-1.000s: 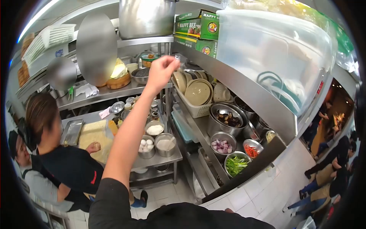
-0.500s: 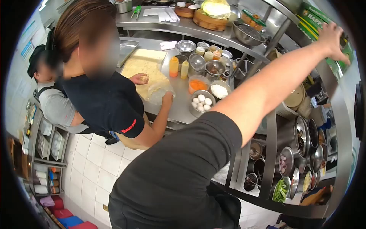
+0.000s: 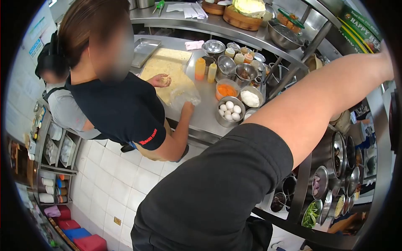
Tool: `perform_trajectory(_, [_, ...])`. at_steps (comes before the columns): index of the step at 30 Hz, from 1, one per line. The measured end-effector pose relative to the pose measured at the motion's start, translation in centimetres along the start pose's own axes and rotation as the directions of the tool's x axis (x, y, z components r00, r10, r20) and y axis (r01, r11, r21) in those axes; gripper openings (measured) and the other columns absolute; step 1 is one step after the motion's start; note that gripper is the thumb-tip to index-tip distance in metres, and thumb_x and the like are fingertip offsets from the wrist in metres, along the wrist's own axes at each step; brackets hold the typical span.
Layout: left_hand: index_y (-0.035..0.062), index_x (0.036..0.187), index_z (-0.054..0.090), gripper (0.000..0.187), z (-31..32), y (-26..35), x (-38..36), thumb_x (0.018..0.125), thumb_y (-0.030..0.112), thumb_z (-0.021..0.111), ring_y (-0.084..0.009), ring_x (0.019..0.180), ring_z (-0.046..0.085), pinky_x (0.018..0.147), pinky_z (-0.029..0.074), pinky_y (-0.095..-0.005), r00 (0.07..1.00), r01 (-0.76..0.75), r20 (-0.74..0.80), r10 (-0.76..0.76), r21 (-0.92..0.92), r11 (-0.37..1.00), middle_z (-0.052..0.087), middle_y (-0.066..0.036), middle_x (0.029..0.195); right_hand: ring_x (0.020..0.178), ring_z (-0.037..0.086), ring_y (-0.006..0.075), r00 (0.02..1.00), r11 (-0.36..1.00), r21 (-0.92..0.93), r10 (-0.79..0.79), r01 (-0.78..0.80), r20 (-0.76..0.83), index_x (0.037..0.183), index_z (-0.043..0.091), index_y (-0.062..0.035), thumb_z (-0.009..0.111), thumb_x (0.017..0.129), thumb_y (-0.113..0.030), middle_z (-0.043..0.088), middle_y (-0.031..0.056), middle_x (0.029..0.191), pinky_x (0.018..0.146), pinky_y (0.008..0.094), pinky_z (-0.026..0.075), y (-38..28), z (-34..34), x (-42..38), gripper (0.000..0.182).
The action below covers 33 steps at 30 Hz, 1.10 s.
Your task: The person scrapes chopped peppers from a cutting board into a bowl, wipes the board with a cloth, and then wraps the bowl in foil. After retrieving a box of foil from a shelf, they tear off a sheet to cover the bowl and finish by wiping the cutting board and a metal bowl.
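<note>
Green box [image 3: 357,26] stood near the outstretched left hand [image 3: 386,62], whose grip, blurred at the view's edge, could not be told.

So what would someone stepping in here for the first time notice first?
Probably the camera wearer's bare arm, stretched across the right half to the upper right edge. Next, left of centre, a co-worker in a dark shirt stands at the steel counter, hands over a pale yellow sheet. The white eggs stand out too, piled in a metal bowl near the middle.
</note>
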<state>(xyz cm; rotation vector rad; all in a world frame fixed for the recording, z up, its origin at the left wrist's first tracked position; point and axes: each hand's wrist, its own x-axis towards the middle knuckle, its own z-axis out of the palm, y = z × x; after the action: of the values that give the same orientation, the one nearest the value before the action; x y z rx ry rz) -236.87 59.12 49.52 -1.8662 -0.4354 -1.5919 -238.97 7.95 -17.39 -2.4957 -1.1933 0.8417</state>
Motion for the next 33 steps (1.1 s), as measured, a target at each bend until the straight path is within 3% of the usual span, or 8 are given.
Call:
perform_trajectory(6, [0.0144,0.117,0.067,0.033,-4.9,-2.2,-0.8,0.085,0.024,0.068,-0.0301,0.119,0.055,0.096,0.045,-0.0576,0.986,-0.156,0.046,0.158,-0.041,0.987,0.063,-0.007,0.118,0.092,0.070,0.0431,0.998,0.998,-0.020,-0.053,0.053,0.029,0.101,0.062,0.0031,0.062,0.096,-0.022,0.071,0.0262,0.094,0.084,0.0474,0.056,-1.8,0.9,0.5,0.026])
perform_trajectory(8, [0.0133,0.121,0.066,0.048,-6.1,-2.8,-0.2,0.076,0.025,0.079,-0.0337,0.122,0.054,0.099,0.045,-0.0641,0.955,-0.055,0.286,0.073,-0.070,0.996,0.062,-0.009,0.122,0.092,0.070,0.0431,0.997,0.997,-0.030,-0.065,0.066,0.035,0.101,0.062,0.0030,0.062,0.096,-0.022,0.071,0.0262,0.093,0.084,0.0475,0.056,-2.4,1.0,0.5,0.026])
perform_trajectory(12, [0.0159,0.127,0.062,0.061,-7.1,-5.3,-1.0,0.072,0.032,0.083,-0.0363,0.125,0.052,0.103,0.042,-0.0709,0.975,-0.039,0.213,0.067,-0.133,0.990,0.057,-0.013,0.130,0.092,0.070,0.0431,0.995,0.995,-0.044,-0.088,0.090,0.049,0.101,0.063,0.0029,0.062,0.096,-0.022,0.071,0.0260,0.093,0.084,0.0477,0.056,-3.7,1.6,0.7,0.026])
perform_trajectory(14, [0.0096,0.141,0.063,0.085,-7.8,-6.8,-2.0,0.071,0.052,0.085,-0.0551,0.149,0.026,0.112,0.031,-0.0751,0.891,-0.170,0.398,0.219,-0.155,0.973,0.049,-0.022,0.154,0.092,0.070,0.0431,0.994,0.994,-0.051,-0.098,0.101,0.054,0.101,0.063,0.0029,0.062,0.097,-0.023,0.071,0.0260,0.093,0.083,0.0478,0.056,-4.4,1.8,0.8,0.026])
perform_trajectory(27, [-0.0042,0.150,0.046,0.103,-11.7,-8.9,-7.2,0.073,0.057,0.078,-0.0558,0.142,0.037,0.111,0.042,-0.0643,0.991,-0.099,0.065,0.113,-0.186,0.978,0.045,-0.026,0.153,0.091,0.070,0.0431,0.957,0.958,-0.080,-0.264,0.274,0.118,0.101,0.063,0.0027,0.062,0.097,-0.024,0.071,0.0255,0.093,0.083,0.0486,0.055,-9.2,3.1,0.8,0.027])
perform_trajectory(29, [-0.0012,0.144,0.056,0.098,-14.0,-9.8,-7.5,0.071,0.061,0.078,-0.0565,0.140,0.038,0.110,0.042,-0.0640,0.957,-0.225,0.160,0.242,-0.118,0.967,0.046,-0.023,0.153,0.092,0.070,0.0421,0.933,0.940,-0.037,-0.332,0.340,0.138,0.104,0.065,-0.0016,0.065,0.096,-0.030,0.072,0.0240,0.095,0.084,0.0483,0.055,-9.9,3.4,1.4,0.030])
perform_trajectory(31, [0.0090,0.120,0.077,0.074,-17.7,-9.8,-8.2,0.069,0.062,0.079,-0.0462,0.135,0.047,0.101,0.048,-0.0605,0.942,-0.330,0.052,0.333,-0.048,0.943,0.054,-0.018,0.145,0.089,0.069,0.0418,0.878,0.889,0.015,-0.454,0.457,0.151,0.104,0.066,-0.0038,0.065,0.097,-0.031,0.071,0.0232,0.093,0.080,0.0482,0.054,-12.9,2.1,1.6,0.028])
perform_trajectory(33, [0.0097,0.157,0.035,0.113,-21.0,-8.7,-7.7,0.058,0.041,0.079,-0.0448,0.141,0.038,0.120,0.026,-0.0637,0.947,-0.252,0.155,0.282,-0.189,0.949,0.041,-0.034,0.146,0.080,0.068,0.0375,0.814,0.828,0.126,-0.560,0.546,0.153,0.099,0.064,-0.0021,0.063,0.100,-0.026,0.067,0.0216,0.085,0.072,0.0440,0.053,-17.5,-0.4,0.8,0.024])
